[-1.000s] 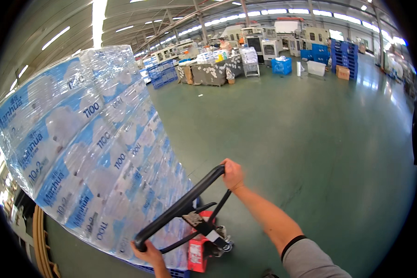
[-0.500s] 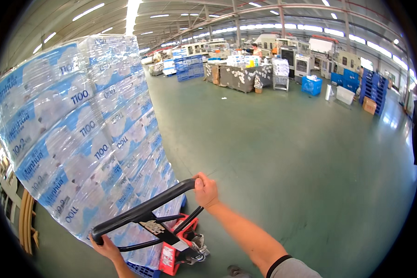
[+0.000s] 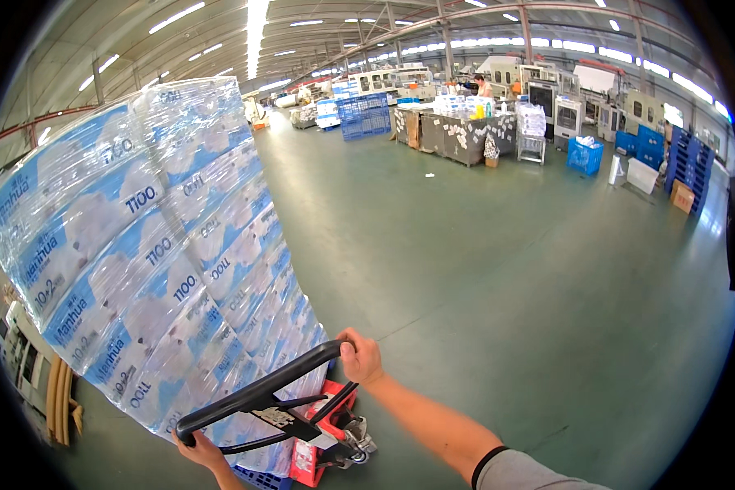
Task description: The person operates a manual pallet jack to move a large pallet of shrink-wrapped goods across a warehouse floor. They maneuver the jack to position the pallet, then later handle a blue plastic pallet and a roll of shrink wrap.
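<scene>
Both my hands hold the black loop handle [image 3: 261, 387] of a red pallet jack [image 3: 305, 464]. My left hand [image 3: 204, 454] is closed around the handle's near left end, its fingers partly hidden beneath the bar. At the far right end, my right hand [image 3: 363, 359] wraps round the grip. Just beyond the handle rises a tall stack of white and blue packs [image 3: 163, 245], bound in clear stretch film. A blue plastic pallet [image 3: 261, 478] shows under the stack's lower edge. The jack's forks are out of sight.
Green floor [image 3: 482, 269] stretches ahead and to the right. Farther off stand a grey bin-like enclosure [image 3: 457, 139], blue crates [image 3: 364, 116], a blue tub [image 3: 584, 155] and stacked blue pallets [image 3: 688, 167]. A person [image 3: 482, 85] is behind the enclosure. Brown tubes [image 3: 59, 400] stand at the left.
The far machines and crates have shifted right and slightly down in the picture. The handle appears a little lower and farther right. Both hands keep their grip on it.
</scene>
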`<state>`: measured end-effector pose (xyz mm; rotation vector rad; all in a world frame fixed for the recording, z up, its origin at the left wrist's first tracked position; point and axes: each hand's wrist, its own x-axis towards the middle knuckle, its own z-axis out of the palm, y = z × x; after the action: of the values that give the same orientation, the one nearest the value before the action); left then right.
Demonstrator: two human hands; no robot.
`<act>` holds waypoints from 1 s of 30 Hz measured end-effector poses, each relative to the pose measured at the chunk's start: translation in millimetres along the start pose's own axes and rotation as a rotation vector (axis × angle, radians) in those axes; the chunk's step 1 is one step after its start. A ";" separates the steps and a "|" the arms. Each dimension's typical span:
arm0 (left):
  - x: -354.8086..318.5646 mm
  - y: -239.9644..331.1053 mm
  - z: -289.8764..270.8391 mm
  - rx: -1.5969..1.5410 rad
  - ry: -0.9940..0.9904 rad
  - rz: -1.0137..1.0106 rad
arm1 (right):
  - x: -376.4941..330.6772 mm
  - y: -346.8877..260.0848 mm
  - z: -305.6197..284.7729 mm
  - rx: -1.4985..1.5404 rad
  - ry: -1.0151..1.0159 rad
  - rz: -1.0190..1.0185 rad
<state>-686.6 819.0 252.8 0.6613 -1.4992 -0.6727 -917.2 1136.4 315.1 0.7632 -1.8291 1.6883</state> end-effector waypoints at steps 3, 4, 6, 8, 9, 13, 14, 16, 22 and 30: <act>-0.5 2.9 7.1 -0.023 -0.037 0.026 | 13.9 12.6 1.7 0.032 -0.014 0.008; -3.7 10.9 10.0 -0.039 -0.044 0.024 | 18.7 14.9 -1.4 0.042 -0.024 0.008; -8.8 26.1 14.0 -0.066 -0.047 0.020 | 25.8 21.5 -3.3 0.039 -0.021 -0.002; -12.9 39.2 19.6 -0.053 0.044 0.095 | 30.4 27.6 0.3 0.034 -0.022 -0.005; -15.8 38.4 20.6 -0.039 0.062 0.102 | 33.0 30.3 1.4 0.044 -0.023 -0.001; -39.1 49.5 22.7 -0.008 0.023 0.068 | 60.1 60.6 11.6 0.043 -0.011 0.018; -44.7 52.1 23.6 0.020 0.014 0.069 | 68.2 69.8 17.5 0.058 -0.024 0.007; -60.2 78.5 32.4 -0.020 0.055 0.083 | 82.6 88.8 26.4 0.088 -0.055 -0.014; -89.3 115.6 51.1 0.030 0.153 0.032 | 114.0 127.2 50.5 0.182 -0.200 0.072; -100.0 159.6 78.1 0.324 0.381 0.072 | 140.7 143.6 70.8 0.283 -0.347 0.032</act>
<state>-762.5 1001.0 304.7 0.9206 -1.2751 -0.2288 -1118.8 1067.1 310.0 1.2165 -1.8484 1.9592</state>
